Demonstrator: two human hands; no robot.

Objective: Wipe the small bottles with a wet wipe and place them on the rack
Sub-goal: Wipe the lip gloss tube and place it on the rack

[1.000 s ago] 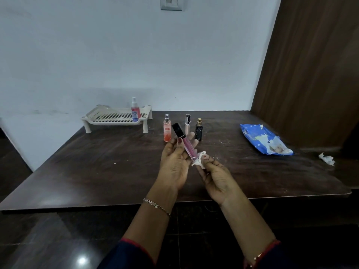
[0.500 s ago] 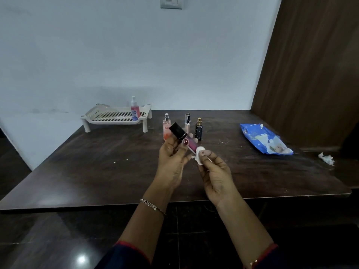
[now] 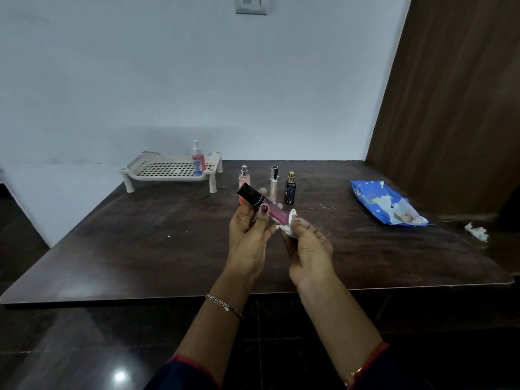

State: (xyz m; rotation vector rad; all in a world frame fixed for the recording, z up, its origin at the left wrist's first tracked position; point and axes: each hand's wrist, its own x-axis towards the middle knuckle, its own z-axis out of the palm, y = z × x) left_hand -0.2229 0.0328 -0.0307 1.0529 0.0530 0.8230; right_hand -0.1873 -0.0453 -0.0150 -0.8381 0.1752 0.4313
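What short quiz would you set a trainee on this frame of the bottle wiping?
1. True or false: the rack already holds one bottle, a pink spray bottle.
2. What does the right hand pinch at the lower end of the pink tube that the left hand holds? A: a white wet wipe. B: a loose cap. C: a cotton bud.
3. How many bottles stand on the table just behind the hands?
Key: 1 true. 2 A. 3 three: a peach spray bottle, a beige tube and a black bottle.
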